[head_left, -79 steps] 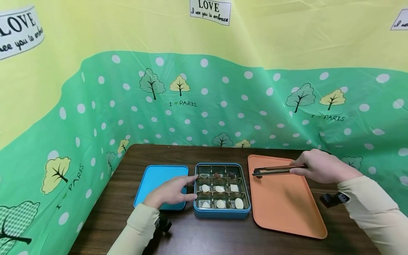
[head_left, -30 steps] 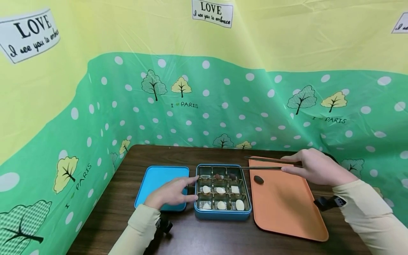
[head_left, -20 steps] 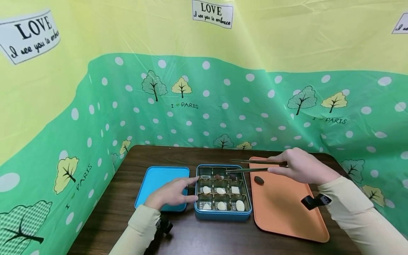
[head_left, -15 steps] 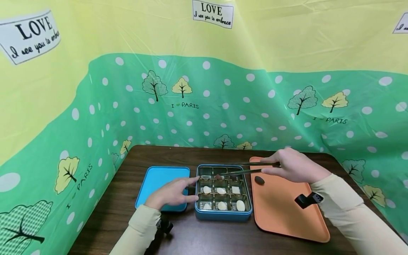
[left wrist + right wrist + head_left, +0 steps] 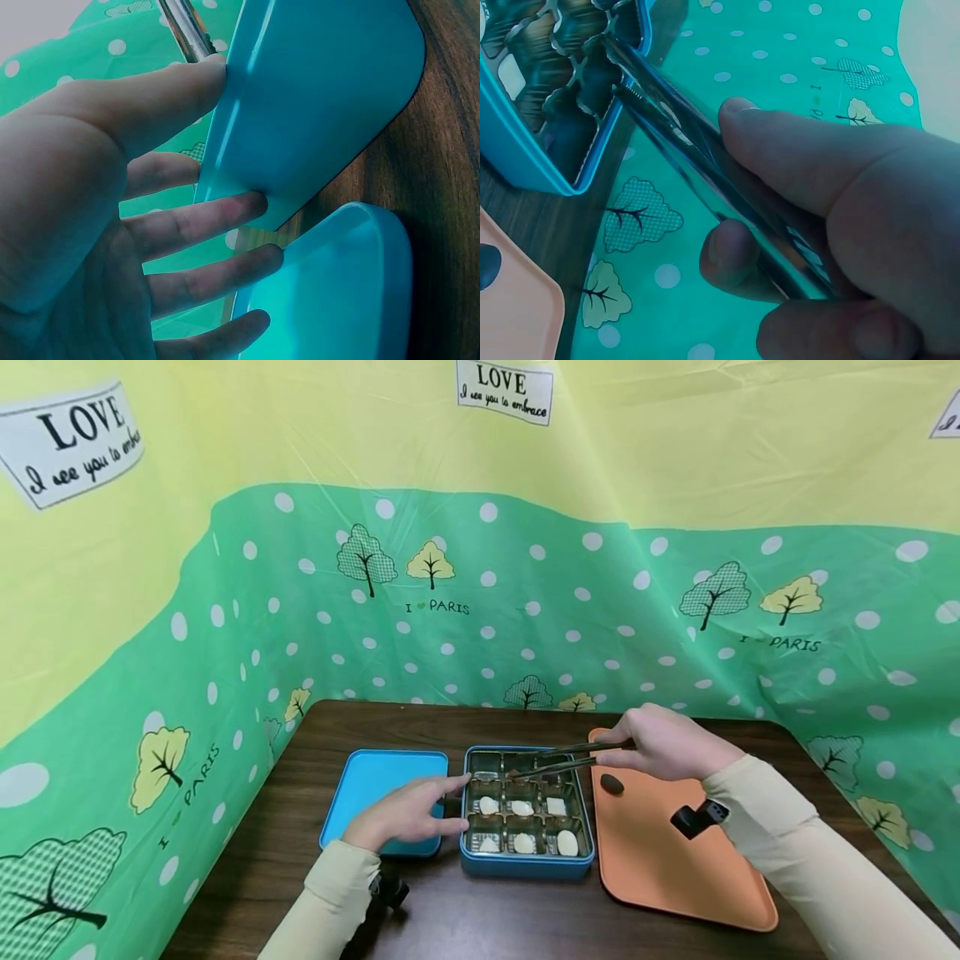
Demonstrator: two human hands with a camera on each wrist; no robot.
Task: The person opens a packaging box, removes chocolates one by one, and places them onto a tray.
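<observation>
My left hand [image 5: 405, 814] rests with spread, mostly straight fingers against the left side of a blue box [image 5: 525, 866]. In the left wrist view its thumb touches the rim and a fingertip the outer wall. My right hand [image 5: 660, 743] holds metal tongs [image 5: 769, 236] between thumb and fingers. The tongs reach from the right over the box's back row, arms slightly apart, tips around the middle compartment by a small brown piece [image 5: 513, 774]. Several white pieces lie in the front and middle rows, among them an oval one [image 5: 567, 842] and a square one [image 5: 556, 806].
Right of the box lies an orange tray [image 5: 675, 868] bearing a dark oval piece [image 5: 612, 784]. A blue lid [image 5: 375, 785] lies at the left, partly behind my left hand. A patterned cloth [image 5: 480, 635] stands behind and beside the brown table [image 5: 480, 914].
My right hand let the dark oval piece go on the tray, then brought the tongs left over the box's back row. The tong arms have drawn closer together. My left hand stays put.
</observation>
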